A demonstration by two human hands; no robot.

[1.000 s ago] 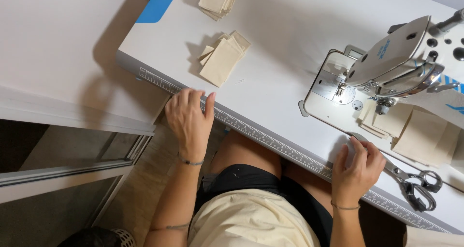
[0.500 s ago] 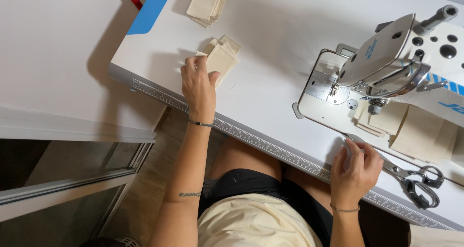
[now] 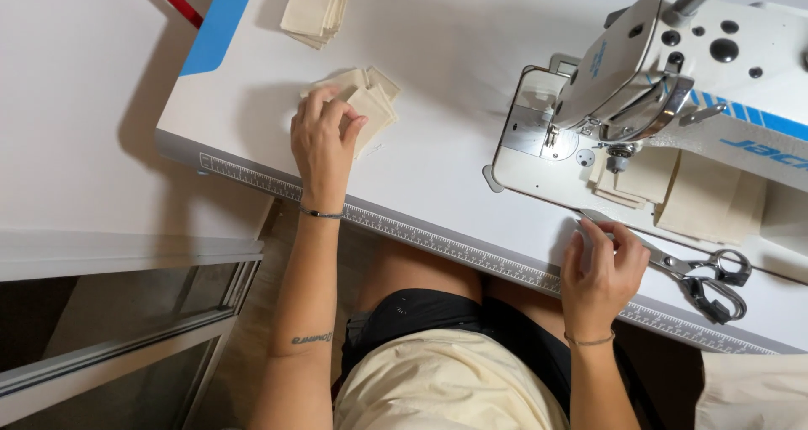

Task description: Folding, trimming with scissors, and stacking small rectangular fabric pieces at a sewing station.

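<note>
Bright, even overhead light, soft shadows left of the fabric stacks, sharp focus, slight edge distortion.

Fabric pieces (image 3: 362, 102) lie left of the sewing machine (image 3: 673, 85), scissors (image 3: 703, 278) right.

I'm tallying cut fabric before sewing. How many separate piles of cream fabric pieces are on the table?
3. One pile at the table's far edge, one pile under the left hand, and one beneath the sewing machine arm; more may be hidden behind it.

a blue label (image 3: 762, 146) ran along the white sewing machine's arm, upper right. a smaller blue mark (image 3: 598, 57) sat on its head.
</note>
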